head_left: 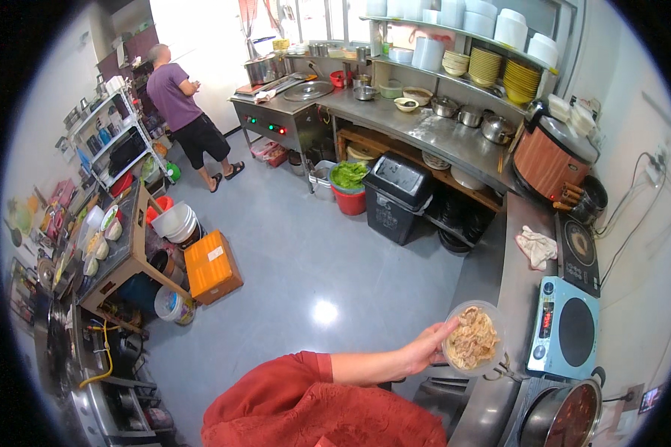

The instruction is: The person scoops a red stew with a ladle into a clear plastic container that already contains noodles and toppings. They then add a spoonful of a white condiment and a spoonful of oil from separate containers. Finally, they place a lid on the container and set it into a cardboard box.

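Note:
My left hand [425, 349] reaches across to the right, its forearm coming out of a red sleeve. It grips the side of a round clear plastic bowl [492, 311], with the thumb over the rim. Pale brown shredded food [472, 339], perhaps meat or noodles, lies in the bowl. Below the bowl, the steel counter carries a metal utensil [505, 369], partly hidden. A light blue induction cooker [544, 350] stands to the right of the bowl. Nearer me is a steel pot [533, 430] with reddish contents. My right hand is out of view.
A white cloth [537, 248] lies by a black cooktop [579, 253]. A large wood-patterned cooker [548, 160] stands in the corner. Across the floor are a black bin [397, 201], a red bucket of greens [349, 200] and an orange box [212, 266]. A person [183, 112] stands at far left.

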Motion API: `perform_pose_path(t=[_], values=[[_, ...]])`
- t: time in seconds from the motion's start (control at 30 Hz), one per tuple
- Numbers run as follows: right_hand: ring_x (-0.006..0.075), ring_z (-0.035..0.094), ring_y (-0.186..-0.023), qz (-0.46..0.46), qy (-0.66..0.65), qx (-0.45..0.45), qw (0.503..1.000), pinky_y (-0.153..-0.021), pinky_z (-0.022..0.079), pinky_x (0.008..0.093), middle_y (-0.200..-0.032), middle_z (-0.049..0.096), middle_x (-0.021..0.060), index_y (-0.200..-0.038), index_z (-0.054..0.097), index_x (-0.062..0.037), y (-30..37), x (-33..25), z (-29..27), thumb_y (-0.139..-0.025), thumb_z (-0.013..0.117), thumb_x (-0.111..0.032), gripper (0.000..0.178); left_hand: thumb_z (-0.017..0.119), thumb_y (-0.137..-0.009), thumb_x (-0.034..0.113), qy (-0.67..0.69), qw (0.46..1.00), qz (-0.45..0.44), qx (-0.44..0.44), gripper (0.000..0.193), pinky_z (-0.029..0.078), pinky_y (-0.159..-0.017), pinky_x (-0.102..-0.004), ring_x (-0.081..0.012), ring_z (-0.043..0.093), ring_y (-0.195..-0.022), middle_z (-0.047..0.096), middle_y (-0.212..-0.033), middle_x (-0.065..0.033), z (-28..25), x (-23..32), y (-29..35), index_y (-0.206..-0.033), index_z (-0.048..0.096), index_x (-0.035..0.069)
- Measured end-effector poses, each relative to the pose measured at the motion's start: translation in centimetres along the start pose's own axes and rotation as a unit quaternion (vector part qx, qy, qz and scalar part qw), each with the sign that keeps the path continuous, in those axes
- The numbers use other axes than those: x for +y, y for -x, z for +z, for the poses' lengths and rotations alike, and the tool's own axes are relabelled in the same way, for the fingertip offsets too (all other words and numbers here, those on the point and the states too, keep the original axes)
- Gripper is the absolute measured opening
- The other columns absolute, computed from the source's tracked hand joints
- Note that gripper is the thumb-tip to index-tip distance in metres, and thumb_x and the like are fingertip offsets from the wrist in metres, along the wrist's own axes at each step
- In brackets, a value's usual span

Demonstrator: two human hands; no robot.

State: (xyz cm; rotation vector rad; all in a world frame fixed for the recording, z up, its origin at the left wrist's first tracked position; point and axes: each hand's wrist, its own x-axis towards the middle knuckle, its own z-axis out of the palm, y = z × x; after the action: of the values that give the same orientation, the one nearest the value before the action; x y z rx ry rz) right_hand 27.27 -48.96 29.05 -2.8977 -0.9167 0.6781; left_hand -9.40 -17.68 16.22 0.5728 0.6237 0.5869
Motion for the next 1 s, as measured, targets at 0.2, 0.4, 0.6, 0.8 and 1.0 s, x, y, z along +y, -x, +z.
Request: perform_pose_path(t=[0.2, 0.4, 0.6, 0.8, 1.0], values=[[0.0387, 0.055, -0.112, -0.179, 0.077, 0.129, 0.972, -0.097, 0.042, 0.0418, -0.12, 0.058, 0.025, -0.129, 0.05, 0.0031, 2.7, -2.2, 1.6, -0.078, 0.056, 0.003, 0.052, 0.057, -0.09, 0.054, 0.031, 0.999, -0.018, -0.03, 0.065, 0.042, -0.103, -0.0404, -0.018, 0.049, -0.124, 0.051, -0.134, -0.0042, 0.4, 0.1, -1.3, -0.137, 0.042, 0.012], [0.0425, 0.057, -0.099, -0.029, 0.075, 0.115, 0.99, -0.083, 0.047, 0.0497, -0.11, 0.058, 0.0244, -0.118, 0.046, 0.0013, 6.3, -3.5, 3.1, -0.079, 0.051, 0.001, 0.039, 0.041, -0.091, 0.065, -0.045, 0.976, -0.094, -0.19, 0.077, 0.04, -0.103, -0.039, -0.0226, 0.044, -0.128, 0.044, -0.144, -0.0075, 3.7, 2.5, -5.3, -0.144, 0.035, 0.01], [0.0409, 0.061, -0.092, 0.092, 0.045, 0.127, 0.987, -0.082, 0.05, 0.0476, -0.106, 0.058, 0.0283, -0.126, 0.044, 0.0028, 10.3, -6.5, 1.7, -0.082, 0.049, -0.004, 0.045, 0.041, -0.09, 0.066, -0.013, 0.965, -0.143, -0.22, 0.081, 0.031, -0.112, -0.0429, -0.0244, 0.037, -0.135, 0.036, -0.148, -0.0078, 8.0, 2.7, -10.5, -0.147, 0.028, 0.01], [0.0334, 0.063, -0.069, 0.143, -0.163, 0.114, 0.97, -0.062, 0.052, 0.0423, -0.085, 0.061, 0.0207, -0.122, 0.046, 0.005, 7.7, -7.5, 1.9, -0.082, 0.052, -0.007, 0.042, 0.041, -0.088, 0.068, -0.034, 0.932, -0.21, -0.292, 0.084, 0.03, -0.112, -0.0442, -0.0251, 0.034, -0.137, 0.033, -0.151, -0.0062, 9.4, 1.8, -14.0, -0.148, 0.025, 0.012], [0.0127, 0.049, -0.052, 0.211, -0.693, 0.092, 0.683, -0.04, 0.036, 0.0262, -0.079, 0.057, 0.0088, -0.124, 0.047, 0.0041, 6.4, -5.6, 1.4, -0.088, 0.052, -0.007, 0.037, 0.041, -0.089, 0.068, -0.059, 0.912, -0.256, -0.316, 0.083, 0.031, -0.111, -0.0431, -0.0245, 0.034, -0.137, 0.032, -0.151, -0.0058, 12.3, -0.5, -16.8, -0.148, 0.025, 0.013]])
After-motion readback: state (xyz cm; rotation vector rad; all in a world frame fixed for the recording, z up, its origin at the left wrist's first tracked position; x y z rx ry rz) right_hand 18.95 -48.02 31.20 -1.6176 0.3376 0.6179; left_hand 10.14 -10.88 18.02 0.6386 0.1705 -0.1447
